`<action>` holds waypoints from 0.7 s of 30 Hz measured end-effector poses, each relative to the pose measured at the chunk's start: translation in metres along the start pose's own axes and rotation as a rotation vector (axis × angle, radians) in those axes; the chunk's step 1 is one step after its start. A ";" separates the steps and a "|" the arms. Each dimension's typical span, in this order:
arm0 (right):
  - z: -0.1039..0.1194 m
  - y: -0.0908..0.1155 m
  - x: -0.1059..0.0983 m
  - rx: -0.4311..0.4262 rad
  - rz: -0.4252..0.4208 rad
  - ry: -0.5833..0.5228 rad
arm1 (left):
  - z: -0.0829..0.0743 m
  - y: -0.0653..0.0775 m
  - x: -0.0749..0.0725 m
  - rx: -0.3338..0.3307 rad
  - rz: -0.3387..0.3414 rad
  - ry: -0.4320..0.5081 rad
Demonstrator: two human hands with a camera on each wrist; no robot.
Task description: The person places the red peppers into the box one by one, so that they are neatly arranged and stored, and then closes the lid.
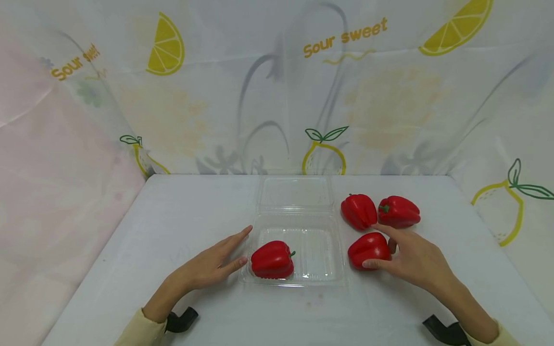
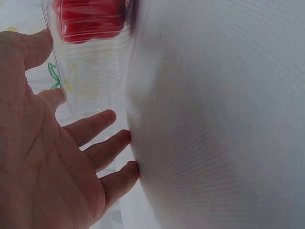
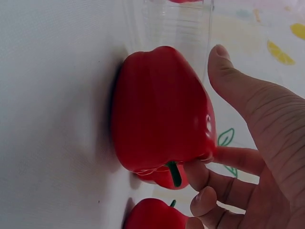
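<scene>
A red bell pepper lies on its side in the left front of a clear plastic clamshell box, whose lid is folded back flat. At the box's left wall is my left hand, fingers spread and thumb tip right by the rim. My right hand reaches around a second bell pepper right of the box. In the right wrist view the thumb stands apart from this pepper, while bent fingers lie close by its stem end. The pepper rests on the table.
Two more red bell peppers, one upright-leaning and one on its side, sit just behind the right hand. A white table carries everything. Behind it hangs a lemon-printed cloth.
</scene>
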State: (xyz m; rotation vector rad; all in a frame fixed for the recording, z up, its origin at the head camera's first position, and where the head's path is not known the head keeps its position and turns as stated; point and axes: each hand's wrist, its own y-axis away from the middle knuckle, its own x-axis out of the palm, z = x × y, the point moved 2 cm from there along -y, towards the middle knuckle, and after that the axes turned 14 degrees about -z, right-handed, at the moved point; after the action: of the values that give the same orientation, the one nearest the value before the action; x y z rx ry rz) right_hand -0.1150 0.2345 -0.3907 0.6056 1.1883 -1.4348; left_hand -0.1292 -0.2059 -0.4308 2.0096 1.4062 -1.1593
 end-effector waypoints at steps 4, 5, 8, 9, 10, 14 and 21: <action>0.000 0.001 0.000 -0.008 0.008 -0.003 | 0.000 0.000 0.000 0.001 0.001 0.001; 0.000 0.002 0.000 -0.011 0.009 -0.002 | 0.000 0.000 -0.001 0.001 0.001 0.001; -0.001 0.002 0.001 -0.012 0.009 -0.004 | -0.001 0.000 -0.001 0.001 0.001 0.000; -0.001 0.002 0.001 -0.010 0.012 -0.006 | -0.001 0.000 -0.001 0.001 0.002 0.001; -0.001 0.003 0.001 -0.008 0.015 -0.009 | -0.001 0.000 -0.001 0.000 0.002 0.003; -0.001 0.003 0.002 0.004 0.026 -0.020 | -0.001 0.000 -0.001 0.001 0.003 0.010; -0.004 0.005 0.006 0.003 0.003 -0.035 | -0.001 -0.001 0.000 -0.009 0.000 0.000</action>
State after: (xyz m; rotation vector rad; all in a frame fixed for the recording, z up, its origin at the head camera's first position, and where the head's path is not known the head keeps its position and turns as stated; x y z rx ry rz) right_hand -0.1127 0.2364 -0.3985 0.5819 1.1573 -1.4391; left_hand -0.1293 -0.2048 -0.4303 2.0036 1.4087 -1.1506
